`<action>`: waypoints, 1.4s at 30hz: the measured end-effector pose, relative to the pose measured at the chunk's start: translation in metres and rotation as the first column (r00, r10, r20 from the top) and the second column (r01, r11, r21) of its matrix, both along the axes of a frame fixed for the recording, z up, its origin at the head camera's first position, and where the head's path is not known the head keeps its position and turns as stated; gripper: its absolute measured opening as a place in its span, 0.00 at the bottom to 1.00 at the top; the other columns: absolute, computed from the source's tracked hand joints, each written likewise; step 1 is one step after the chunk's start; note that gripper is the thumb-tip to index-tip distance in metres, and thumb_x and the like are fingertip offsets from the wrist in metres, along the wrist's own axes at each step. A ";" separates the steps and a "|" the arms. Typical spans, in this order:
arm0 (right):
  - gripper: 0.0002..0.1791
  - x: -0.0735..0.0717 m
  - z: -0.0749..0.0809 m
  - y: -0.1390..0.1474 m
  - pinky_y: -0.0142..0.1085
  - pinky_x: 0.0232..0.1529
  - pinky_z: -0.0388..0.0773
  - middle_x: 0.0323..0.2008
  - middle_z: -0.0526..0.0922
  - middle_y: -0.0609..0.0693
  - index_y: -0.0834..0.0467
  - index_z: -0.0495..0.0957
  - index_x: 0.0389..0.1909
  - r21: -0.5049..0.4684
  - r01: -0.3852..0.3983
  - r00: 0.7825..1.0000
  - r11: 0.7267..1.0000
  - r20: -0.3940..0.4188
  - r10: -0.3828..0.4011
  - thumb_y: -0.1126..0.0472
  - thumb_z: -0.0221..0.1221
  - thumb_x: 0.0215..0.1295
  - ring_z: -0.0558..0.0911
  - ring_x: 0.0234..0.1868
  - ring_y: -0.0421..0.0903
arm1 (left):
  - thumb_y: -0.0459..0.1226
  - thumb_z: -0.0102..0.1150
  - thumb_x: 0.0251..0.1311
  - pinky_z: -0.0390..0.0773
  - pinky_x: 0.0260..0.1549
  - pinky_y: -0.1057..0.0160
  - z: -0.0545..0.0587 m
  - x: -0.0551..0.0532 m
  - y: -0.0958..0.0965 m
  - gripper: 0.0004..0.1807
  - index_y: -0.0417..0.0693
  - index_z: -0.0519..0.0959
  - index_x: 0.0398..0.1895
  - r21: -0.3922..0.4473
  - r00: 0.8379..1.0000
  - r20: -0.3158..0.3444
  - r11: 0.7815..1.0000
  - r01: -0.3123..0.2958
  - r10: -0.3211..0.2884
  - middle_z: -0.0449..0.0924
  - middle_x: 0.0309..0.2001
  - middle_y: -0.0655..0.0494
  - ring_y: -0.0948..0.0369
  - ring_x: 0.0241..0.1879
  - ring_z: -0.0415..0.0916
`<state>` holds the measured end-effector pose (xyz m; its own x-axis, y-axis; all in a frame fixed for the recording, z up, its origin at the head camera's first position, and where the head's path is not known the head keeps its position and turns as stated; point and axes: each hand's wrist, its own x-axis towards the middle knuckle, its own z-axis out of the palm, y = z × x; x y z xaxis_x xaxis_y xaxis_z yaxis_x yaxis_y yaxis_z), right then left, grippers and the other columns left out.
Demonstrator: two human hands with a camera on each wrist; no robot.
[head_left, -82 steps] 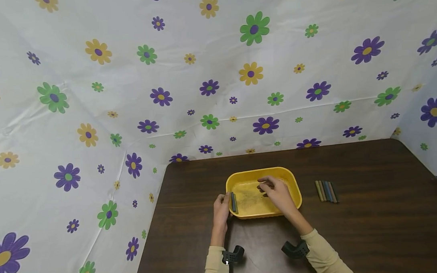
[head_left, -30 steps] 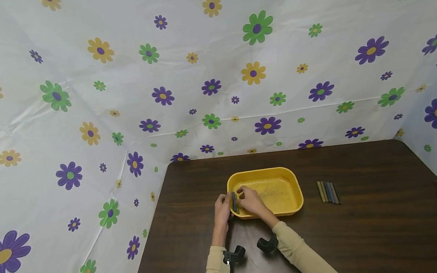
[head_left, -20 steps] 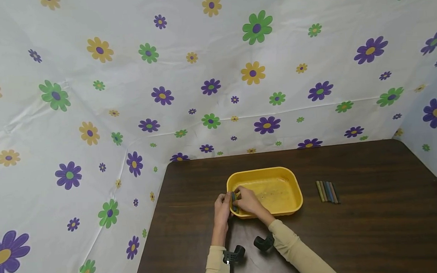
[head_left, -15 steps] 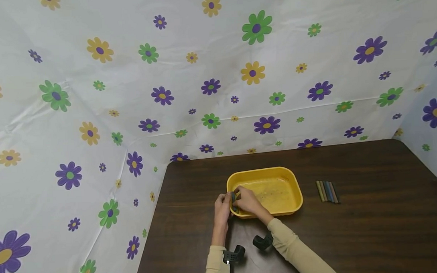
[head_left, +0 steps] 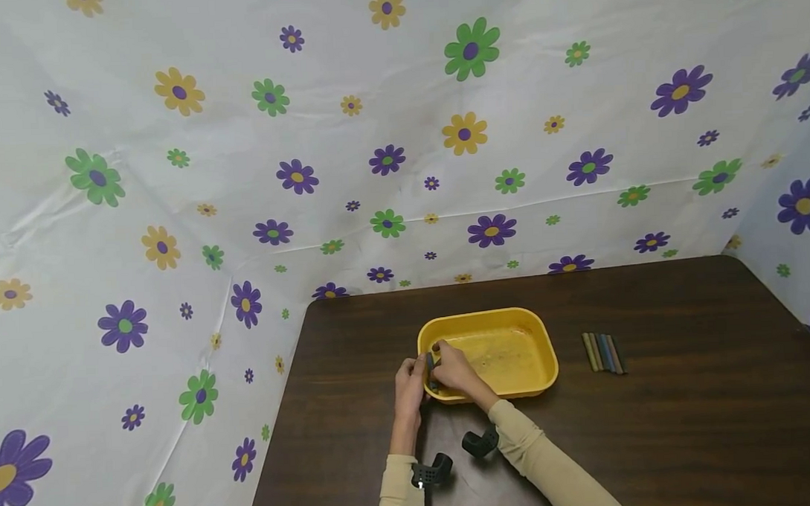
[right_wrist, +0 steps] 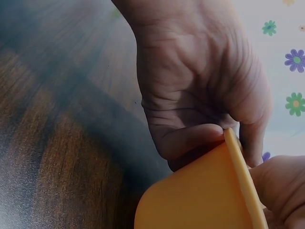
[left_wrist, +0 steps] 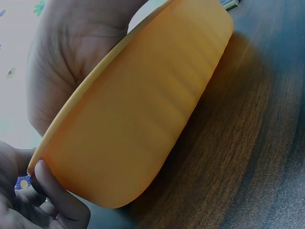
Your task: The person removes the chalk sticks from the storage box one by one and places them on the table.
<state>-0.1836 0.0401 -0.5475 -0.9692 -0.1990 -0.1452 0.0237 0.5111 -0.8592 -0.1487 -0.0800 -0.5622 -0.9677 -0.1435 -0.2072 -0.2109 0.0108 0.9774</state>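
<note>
A shallow yellow tray (head_left: 506, 365) sits on the dark wooden table. My left hand (head_left: 410, 390) grips its left rim; in the left wrist view, fingers of the left hand (left_wrist: 62, 205) press the outer wall. Dark chalk sticks (head_left: 430, 361) lie inside along the left end, partly covered by fingers. Over them is my right hand (head_left: 457, 369), its thumb and fingertips bent round a stick at that end. In the right wrist view, the left hand (right_wrist: 190, 81) holds the rim and the right hand (right_wrist: 281, 188) shows at the lower right, its fingertips hidden behind the tray wall.
To the right of the tray, several chalk sticks (head_left: 603, 352) in yellow, blue, pinkish and dark tones lie side by side on the table (head_left: 705, 421). A white flower-patterned sheet (head_left: 348, 151) hangs behind the table and along its sides.
From over the tray's middle, the right hand has moved left to the chalk sticks at the left end and closed its fingers there. The left hand keeps its grip on the rim.
</note>
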 end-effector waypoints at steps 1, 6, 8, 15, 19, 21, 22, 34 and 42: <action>0.31 0.000 0.000 0.000 0.40 0.32 0.77 0.35 0.82 0.59 0.74 0.70 0.61 -0.002 -0.001 1.000 1.000 0.002 0.001 0.77 0.62 0.53 0.80 0.32 0.50 | 0.45 0.52 0.80 0.67 0.18 0.67 0.000 0.000 0.000 0.17 0.40 0.73 0.37 0.001 1.000 -0.001 1.000 0.000 0.000 0.70 0.27 0.52 0.64 0.18 0.63; 0.31 -0.002 0.001 0.000 0.37 0.29 0.73 0.31 0.79 0.56 0.73 0.72 0.62 0.005 -0.011 1.000 1.000 -0.005 0.011 0.77 0.58 0.52 0.75 0.28 0.48 | 0.46 0.53 0.79 0.67 0.17 0.67 0.001 -0.001 0.000 0.18 0.38 0.74 0.38 0.000 1.000 -0.008 1.000 -0.010 0.010 0.70 0.28 0.52 0.64 0.17 0.64; 0.30 -0.002 0.000 0.001 0.36 0.28 0.71 0.30 0.79 0.56 0.72 0.74 0.60 0.003 -0.016 1.000 1.000 -0.009 0.016 0.78 0.58 0.52 0.74 0.27 0.47 | 0.46 0.53 0.79 0.66 0.18 0.66 0.001 0.000 0.000 0.19 0.36 0.74 0.39 -0.007 1.000 -0.013 1.000 -0.011 0.011 0.70 0.28 0.51 0.63 0.18 0.64; 0.26 -0.003 -0.002 0.003 0.38 0.30 0.76 0.36 0.83 0.61 0.71 0.77 0.56 -0.017 -0.019 1.000 1.000 -0.023 0.019 0.80 0.60 0.52 0.80 0.31 0.49 | 0.47 0.52 0.80 0.67 0.18 0.66 0.000 0.000 0.001 0.21 0.33 0.74 0.41 -0.012 1.000 -0.010 1.000 -0.005 0.004 0.71 0.29 0.50 0.63 0.18 0.64; 0.25 -0.003 -0.002 0.006 0.42 0.34 0.81 0.41 0.84 0.64 0.71 0.77 0.56 -0.026 -0.017 1.000 1.000 -0.009 0.017 0.79 0.61 0.53 0.83 0.37 0.53 | 0.47 0.52 0.80 0.67 0.18 0.67 0.000 0.001 0.000 0.21 0.34 0.73 0.40 -0.002 1.000 0.000 1.000 -0.001 0.001 0.70 0.28 0.51 0.64 0.18 0.64; 0.24 -0.003 -0.001 0.008 0.42 0.36 0.82 0.42 0.84 0.65 0.71 0.77 0.56 -0.040 -0.013 1.000 0.999 -0.001 0.013 0.79 0.62 0.55 0.84 0.39 0.54 | 0.47 0.53 0.79 0.67 0.18 0.66 0.000 0.001 0.000 0.20 0.35 0.73 0.40 0.006 1.000 0.000 1.000 -0.003 0.003 0.69 0.28 0.52 0.64 0.18 0.64; 0.24 -0.004 0.000 0.009 0.43 0.36 0.82 0.42 0.84 0.65 0.71 0.76 0.56 -0.051 -0.012 1.000 0.999 0.001 0.012 0.79 0.62 0.55 0.85 0.40 0.55 | 0.47 0.53 0.79 0.67 0.18 0.66 0.001 0.001 0.000 0.20 0.35 0.73 0.40 0.007 1.000 -0.001 1.000 -0.002 0.002 0.69 0.27 0.52 0.64 0.18 0.63; 0.29 -0.006 0.012 0.039 0.44 0.31 0.84 0.42 0.85 0.65 0.69 0.75 0.62 -0.192 0.062 0.995 0.979 0.089 -0.046 0.79 0.62 0.57 0.85 0.31 0.52 | 0.46 0.53 0.79 0.66 0.18 0.67 -0.001 -0.001 0.000 0.22 0.32 0.73 0.41 0.017 1.000 -0.004 1.000 0.002 -0.002 0.68 0.25 0.53 0.65 0.17 0.63; 0.31 -0.007 0.025 0.076 0.53 0.37 0.86 0.48 0.79 0.72 0.71 0.68 0.69 -0.331 0.099 0.989 0.938 0.135 -0.057 0.78 0.60 0.63 0.86 0.33 0.56 | 0.45 0.52 0.80 0.66 0.20 0.65 0.003 0.001 0.002 0.20 0.31 0.73 0.43 0.010 1.000 -0.009 1.000 -0.006 0.006 0.69 0.26 0.51 0.63 0.18 0.63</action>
<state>-0.1905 0.1158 -0.5223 -0.9628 -0.1809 -0.2007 0.1671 0.1850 -0.9684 -0.1476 -0.0781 -0.5597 -0.9687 -0.1474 -0.1998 -0.2019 -0.0004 0.9794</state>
